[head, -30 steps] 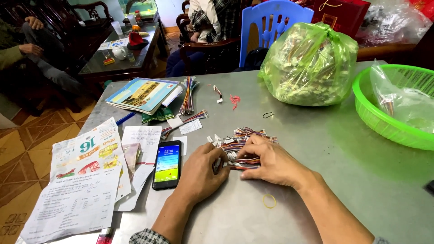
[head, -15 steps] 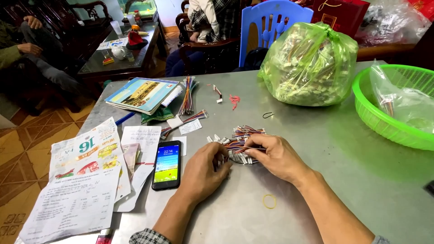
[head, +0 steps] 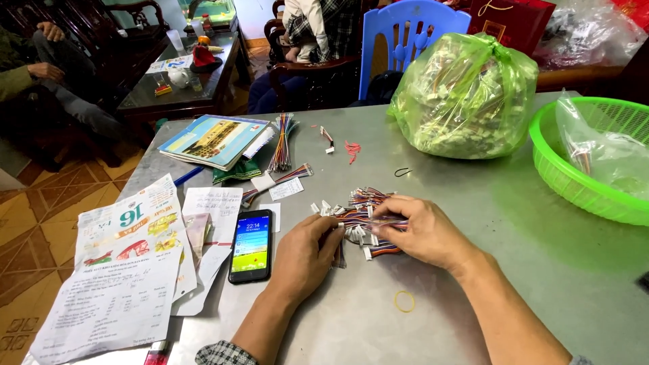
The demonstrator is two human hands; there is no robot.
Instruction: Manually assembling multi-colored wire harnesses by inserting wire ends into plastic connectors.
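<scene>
grey table (head: 514, 270) — both hands, left hand (head: 304, 257) and right hand (head: 422, 233), seemingly pinching wire bundle (head: 362, 213).

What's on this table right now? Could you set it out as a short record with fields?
Surface: grey metal table
Left hand: fingers on the pile of short multicoloured wire harnesses
Right hand: resting on the same pile, pinching some wires
Beside left hand: black smartphone, screen lit
Far left: printed papers, booklet
Behind pile: tied green plastic bag full of wires
Right edge: green basket holding a clear bag
Near edge: yellow rubber band
</scene>
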